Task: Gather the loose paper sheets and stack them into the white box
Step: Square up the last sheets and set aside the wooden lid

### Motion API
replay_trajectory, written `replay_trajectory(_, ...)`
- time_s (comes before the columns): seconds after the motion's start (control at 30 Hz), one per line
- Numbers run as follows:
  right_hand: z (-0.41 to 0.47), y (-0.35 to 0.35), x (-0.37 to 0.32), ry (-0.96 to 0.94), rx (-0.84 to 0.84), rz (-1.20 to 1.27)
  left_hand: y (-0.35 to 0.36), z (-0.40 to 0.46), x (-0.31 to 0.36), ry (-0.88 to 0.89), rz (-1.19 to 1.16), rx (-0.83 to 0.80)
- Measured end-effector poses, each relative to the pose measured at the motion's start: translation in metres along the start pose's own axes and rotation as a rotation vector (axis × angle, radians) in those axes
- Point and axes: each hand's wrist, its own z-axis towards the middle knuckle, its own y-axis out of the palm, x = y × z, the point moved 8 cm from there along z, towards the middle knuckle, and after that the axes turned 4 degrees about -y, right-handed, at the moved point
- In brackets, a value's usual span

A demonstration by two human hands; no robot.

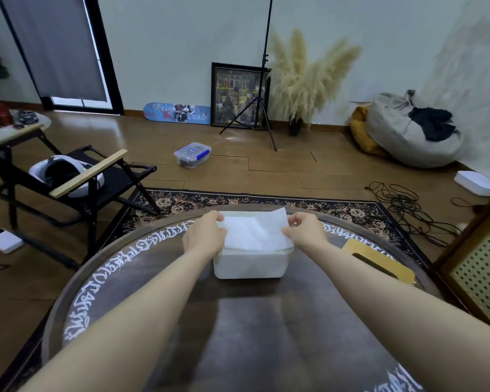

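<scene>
The paper sheets point(255, 232) are white, and the box point(249, 265) under them is white too. The round bench point(266, 335) is dark brown with white script along its rim. The rug point(238, 200) is black with beige flowers. The wooden lid point(379, 260) is yellow-tan.

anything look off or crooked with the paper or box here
Yes: the paper sits skewed over the white box, its far right corner sticking up past the rim rather than lying flat inside. The left hand and right hand pinch its side edges. The box itself stands square on the table.
</scene>
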Motion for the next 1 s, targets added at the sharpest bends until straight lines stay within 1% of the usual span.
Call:
replay_trajectory(0.1, 0.002, 0.009, 0.004, 0.008, -0.028, 0.029, 0.003, 0.000, -0.002, -0.006, -0.037, 0.008)
replay_trajectory(0.3, 0.003, 0.009, 0.004, 0.005, -0.016, 0.046, 0.002, 0.000, -0.002, 0.001, -0.085, 0.026)
replay_trajectory(0.4, 0.004, 0.005, 0.004, 0.001, -0.016, 0.020, 0.001, 0.000, -0.003, 0.007, -0.061, 0.025)
replay_trajectory(0.47, 0.002, 0.003, -0.001, -0.026, -0.009, -0.036, 0.000, -0.002, -0.002, 0.035, -0.002, 0.028)
replay_trajectory(0.5, -0.001, 0.000, -0.008, -0.082, 0.017, -0.126, -0.002, -0.004, 0.001, 0.074, 0.055, 0.053)
replay_trajectory(0.53, -0.005, -0.003, -0.017, -0.180, 0.055, -0.277, -0.005, -0.007, 0.007, 0.142, 0.137, 0.100)
replay_trajectory(0.6, -0.017, -0.002, -0.040, -0.445, 0.111, -0.600, -0.008, -0.015, 0.024, 0.331, 0.298, 0.198)
replay_trajectory(0.63, -0.023, 0.003, -0.048, -0.558, 0.100, -0.690, -0.005, -0.019, 0.032, 0.415, 0.344, 0.200)
replay_trajectory(0.7, -0.027, 0.018, -0.052, -0.653, -0.013, -0.747, 0.009, -0.020, 0.038, 0.498, 0.375, 0.091)
replay_trajectory(0.77, -0.026, 0.033, -0.047, -0.652, -0.140, -0.727, 0.025, -0.016, 0.036, 0.500, 0.383, -0.051)
replay_trajectory(0.87, -0.021, 0.047, -0.037, -0.588, -0.276, -0.673, 0.042, -0.006, 0.028, 0.442, 0.344, -0.200)
replay_trajectory(1.0, -0.007, 0.056, -0.025, -0.481, -0.385, -0.649, 0.055, 0.008, 0.018, 0.356, 0.201, -0.312)
